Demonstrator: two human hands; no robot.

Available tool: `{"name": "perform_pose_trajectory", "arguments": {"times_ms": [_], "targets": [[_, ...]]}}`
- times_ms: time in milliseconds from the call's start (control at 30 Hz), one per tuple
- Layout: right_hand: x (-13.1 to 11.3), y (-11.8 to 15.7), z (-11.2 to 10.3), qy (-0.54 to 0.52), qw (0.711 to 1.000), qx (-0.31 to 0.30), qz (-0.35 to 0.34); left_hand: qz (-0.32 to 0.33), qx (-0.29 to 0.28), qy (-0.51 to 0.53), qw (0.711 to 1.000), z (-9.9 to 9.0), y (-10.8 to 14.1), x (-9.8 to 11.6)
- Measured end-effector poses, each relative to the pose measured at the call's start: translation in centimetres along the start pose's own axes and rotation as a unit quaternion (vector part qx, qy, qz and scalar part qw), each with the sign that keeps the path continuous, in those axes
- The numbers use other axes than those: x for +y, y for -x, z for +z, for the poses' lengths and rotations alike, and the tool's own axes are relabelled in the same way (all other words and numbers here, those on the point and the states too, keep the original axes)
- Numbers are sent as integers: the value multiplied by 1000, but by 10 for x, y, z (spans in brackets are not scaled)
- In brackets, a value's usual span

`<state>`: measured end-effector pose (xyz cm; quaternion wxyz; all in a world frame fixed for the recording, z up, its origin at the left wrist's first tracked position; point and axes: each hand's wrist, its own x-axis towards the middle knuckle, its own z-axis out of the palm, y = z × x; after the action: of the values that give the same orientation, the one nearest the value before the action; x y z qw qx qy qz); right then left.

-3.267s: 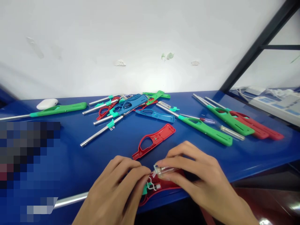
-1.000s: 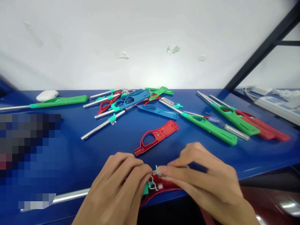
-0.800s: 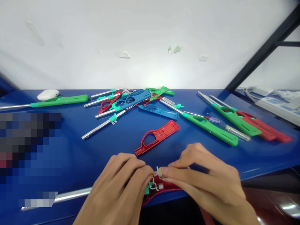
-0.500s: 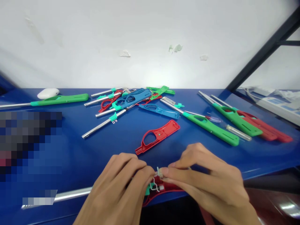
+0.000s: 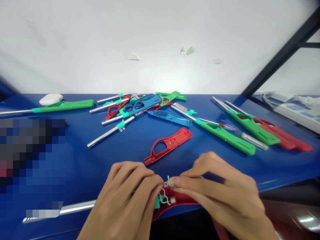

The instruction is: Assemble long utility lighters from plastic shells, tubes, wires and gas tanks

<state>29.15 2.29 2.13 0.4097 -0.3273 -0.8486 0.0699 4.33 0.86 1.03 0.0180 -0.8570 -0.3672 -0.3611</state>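
Note:
At the table's front edge, my left hand [image 5: 127, 196] is closed round an opened red gas-lighter handle [image 5: 181, 198]. Its metal tube [image 5: 77, 208] sticks out to the left, beyond my wrist. White wire [image 5: 164, 196], a teal trigger piece [image 5: 157, 202] and a small black-and-white cylinder [image 5: 171, 200] lie inside the handle. My right hand [image 5: 225, 186] pinches a small translucent part with an upright pale tab [image 5: 168, 181], over the handle's upper edge; my fingers hide most of that part. A loose red handle half [image 5: 175, 140] lies just beyond both hands, inner side up.
Metal tubes [image 5: 105, 136] and blue handle pieces [image 5: 170, 118] lie in a pile at the back. Assembled green lighters [image 5: 225, 137] and red ones [image 5: 277, 135] are at right, beside a screwdriver [image 5: 255, 140]. A white case [image 5: 51, 99] and another green lighter [image 5: 70, 106] are back left.
My left hand has shifted very slightly up and left, and the pale tab has risen a little. Both hands keep their grip; the things on the table have stayed put.

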Motion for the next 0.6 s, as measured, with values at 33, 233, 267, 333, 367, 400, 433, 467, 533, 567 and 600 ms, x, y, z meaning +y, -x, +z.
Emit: {"name": "perform_pose_trajectory", "arguments": {"times_ms": [33, 233, 267, 333, 367, 400, 433, 467, 533, 567, 600], "targets": [[0, 0, 0, -2, 1000, -1, -1, 0, 1, 3, 1000, 0, 1, 0], [-3, -1, 0, -11, 1000, 3, 1, -8, -2, 11, 1000, 0, 5, -1], [-4, -2, 0, -12, 1000, 2, 1, -7, -6, 11, 1000, 0, 5, -1], [-4, -4, 1, -13, 1000, 3, -2, -7, -16, 12, 1000, -1, 6, -1], [-4, -4, 1, -13, 1000, 3, -2, -7, -18, 10, 1000, -1, 7, -1], [-3, -4, 2, -13, 1000, 3, -2, -7, -17, 7, 1000, -1, 7, -1], [-3, -4, 3, -13, 1000, 7, -3, -7, -13, 5, 1000, -1, 8, -1], [-3, -3, 3, -14, 1000, 10, -4, -7, -12, 3, 1000, -1, 8, -1], [-3, -2, 4, -17, 1000, 12, -3, -5, -5, 2, 1000, 0, 8, 0], [-2, -1, 4, -18, 1000, 13, -4, -4, -2, 2, 1000, 1, 8, 0], [-2, 0, 4, -19, 1000, 13, -5, -3, 4, 3, 1000, 1, 7, 1]]}}
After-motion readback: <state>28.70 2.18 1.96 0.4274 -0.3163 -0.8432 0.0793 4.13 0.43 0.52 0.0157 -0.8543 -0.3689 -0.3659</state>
